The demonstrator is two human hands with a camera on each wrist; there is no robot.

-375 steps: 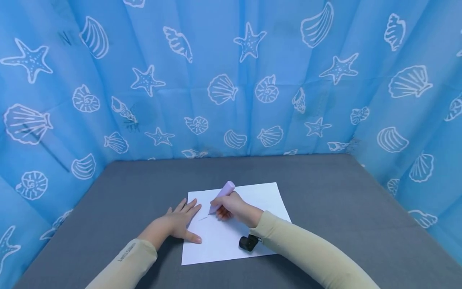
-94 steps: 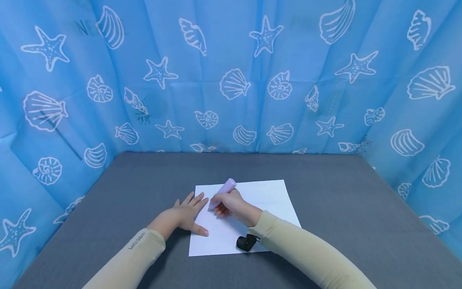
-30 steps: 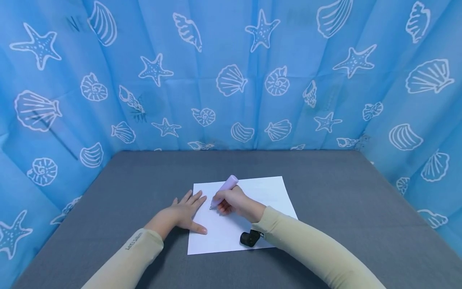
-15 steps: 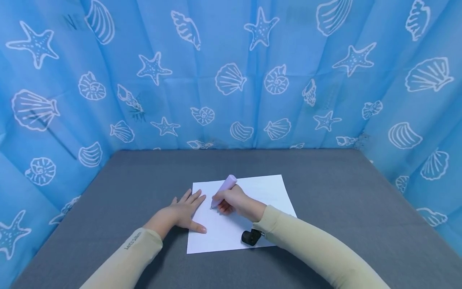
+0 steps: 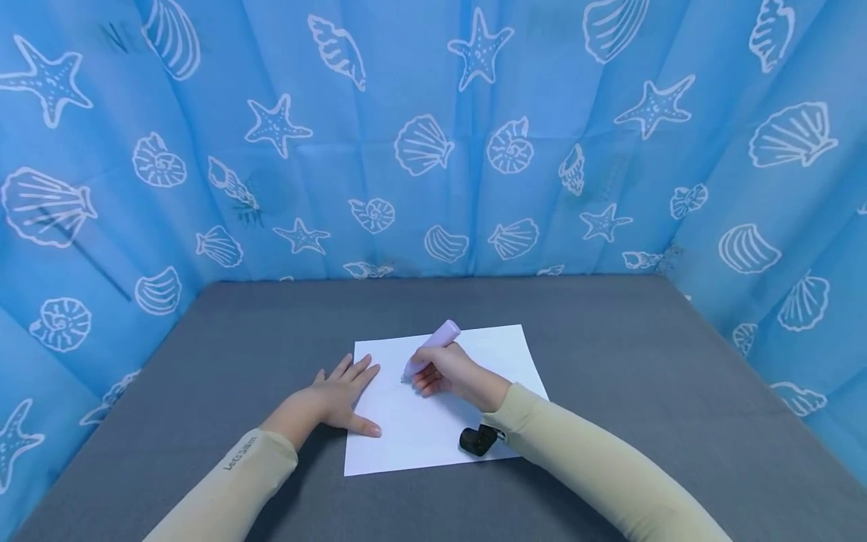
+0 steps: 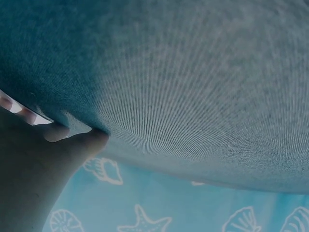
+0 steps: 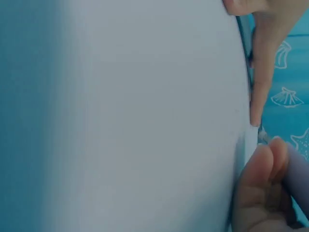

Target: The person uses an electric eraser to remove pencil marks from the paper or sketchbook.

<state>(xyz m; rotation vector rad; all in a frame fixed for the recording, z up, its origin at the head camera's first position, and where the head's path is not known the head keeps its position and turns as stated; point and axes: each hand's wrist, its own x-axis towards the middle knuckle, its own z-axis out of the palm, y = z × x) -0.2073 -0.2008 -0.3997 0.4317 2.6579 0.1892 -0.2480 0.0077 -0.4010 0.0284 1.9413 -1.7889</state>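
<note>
In the head view, my right hand (image 5: 447,370) grips a thick lilac pen-shaped eraser (image 5: 442,335), its narrow grey tip slanting down to the upper left part of a white sheet of paper (image 5: 406,444). The right wrist view shows curled fingers (image 7: 258,174) around the lilac barrel (image 7: 298,179). My left hand (image 5: 333,399) lies flat with spread fingers over the paper's left edge, thumb on the sheet. From the left wrist, that hand (image 6: 38,154) appears dark at the left side. No dark strokes show on the visible paper.
A grey cloth-covered table (image 5: 609,361) bears the paper. Blue curtains (image 5: 433,203) with white shells and starfish hang along its back and sides. A black wrist camera (image 5: 478,440) under the right sleeve sits low over the paper.
The dark stroke seen near the tip 12.5 seconds ago is gone. In the last half second, my right hand and the eraser have shifted slightly right and up; the left hand stays on the paper.
</note>
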